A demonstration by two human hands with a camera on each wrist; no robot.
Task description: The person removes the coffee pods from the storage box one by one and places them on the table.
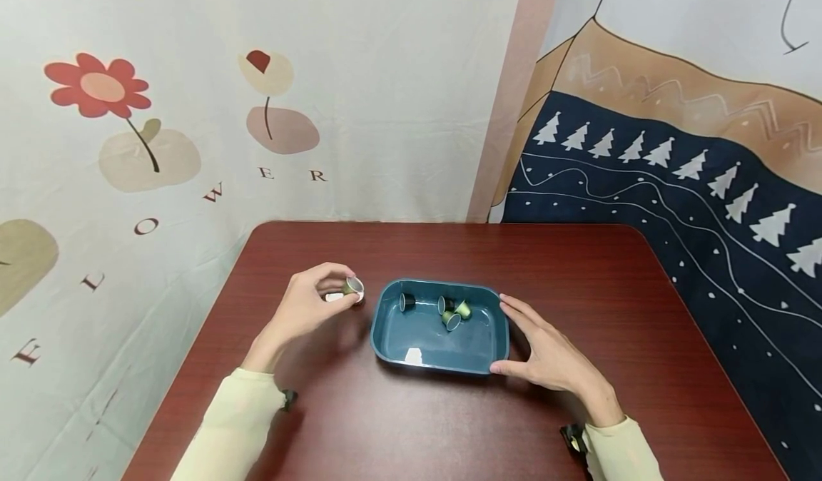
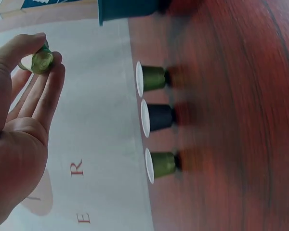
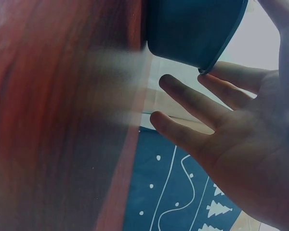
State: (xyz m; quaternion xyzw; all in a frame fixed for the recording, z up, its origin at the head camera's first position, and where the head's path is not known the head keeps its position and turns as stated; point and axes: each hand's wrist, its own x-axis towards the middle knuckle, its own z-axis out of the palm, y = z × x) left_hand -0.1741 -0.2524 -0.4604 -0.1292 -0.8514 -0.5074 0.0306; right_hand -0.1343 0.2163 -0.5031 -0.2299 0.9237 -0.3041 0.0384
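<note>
My left hand (image 1: 307, 301) pinches a green coffee capsule (image 2: 41, 61) between thumb and fingertips, raised left of the blue tray (image 1: 398, 352). Beneath that hand, two green capsules (image 2: 154, 78) and a dark capsule (image 2: 160, 117) stand in a row on the table, white lids up; the hand mostly hides them in the head view. Inside the tray lie two dark capsules (image 1: 407, 302) and two green capsules (image 1: 452, 321). With spread, fairly straight fingers, my right hand (image 1: 549, 352) spans the tray's right end, fingertips and thumb at its rim.
The reddish-brown table (image 1: 411, 431) has rounded far corners. Behind it hangs a pale cloth (image 1: 398, 110) with flowers and letters, and to the right a dark blue cloth (image 1: 642, 203) with white trees.
</note>
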